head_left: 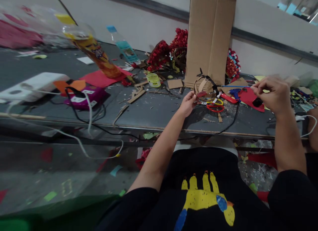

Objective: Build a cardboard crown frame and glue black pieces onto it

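Observation:
My left hand [188, 103] is closed in a pinch on the edge of a small round frame of cardboard strips and black wire [205, 88], held just above the grey table [154, 111]. My right hand [269, 93] is closed on one end of a thin blue strand [233, 86] that runs left to the frame. A small black object [257, 102] sits under that hand's fingers. Below the frame lie red and yellow rings [215, 106] and a glue gun [232, 95] with a black cord.
A tall cardboard sheet [210, 38] leans on the wall behind the frame, with red decorations [169, 50] beside it. To the left lie a tape roll [153, 79], cardboard scraps, a plastic bottle [123, 45], a chip can [99, 55], a white power strip [29, 86] and cables.

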Tool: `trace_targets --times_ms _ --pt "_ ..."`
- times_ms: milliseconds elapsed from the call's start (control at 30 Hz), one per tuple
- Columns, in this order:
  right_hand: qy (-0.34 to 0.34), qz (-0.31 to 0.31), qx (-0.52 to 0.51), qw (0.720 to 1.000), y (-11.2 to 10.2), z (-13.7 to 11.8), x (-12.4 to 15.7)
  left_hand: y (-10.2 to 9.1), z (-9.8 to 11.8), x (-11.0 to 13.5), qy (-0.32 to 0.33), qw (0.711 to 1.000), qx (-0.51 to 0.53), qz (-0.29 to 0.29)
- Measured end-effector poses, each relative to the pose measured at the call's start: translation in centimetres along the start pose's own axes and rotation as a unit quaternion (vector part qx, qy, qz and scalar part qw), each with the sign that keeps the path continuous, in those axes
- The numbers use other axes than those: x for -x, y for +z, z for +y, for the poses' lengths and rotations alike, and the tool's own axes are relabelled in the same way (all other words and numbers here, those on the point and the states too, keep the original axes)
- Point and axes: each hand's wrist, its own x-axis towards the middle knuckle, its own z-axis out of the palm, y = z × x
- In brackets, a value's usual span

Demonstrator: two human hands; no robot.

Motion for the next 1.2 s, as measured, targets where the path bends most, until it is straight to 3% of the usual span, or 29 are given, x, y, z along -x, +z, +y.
trace_targets --times_ms 167,367,567,733,867,1200 --pt "0.007 0.016 -0.017 1.0 0.04 -0.07 0.09 -0.04 0.04 0.06 0.004 1.0 -0.006 0.004" --pt "-0.055 0.016 -0.016 0.998 0.4 -0.18 -0.17 -0.13 0.0 0.05 -0.001 1.0 -0.003 0.009" --pt "-0.032 0.037 -0.006 0.999 0.01 -0.22 -0.06 -0.01 0.04 0.07 -0.004 1.0 -0.004 0.011" --pt "-0.057 0.013 -0.02 0.998 0.29 0.0 0.26 -0.04 -0.1 -0.02 -0.002 1.0 -0.004 0.01" --pt "-0.067 0.032 0.006 0.997 0.26 0.09 0.18 -0.18 -0.15 -0.1 0.004 1.0 -0.001 0.003" --pt "-0.044 -0.003 0.007 0.999 0.33 -0.07 0.28 -0.15 -0.06 -0.09 0.007 1.0 0.015 0.007"
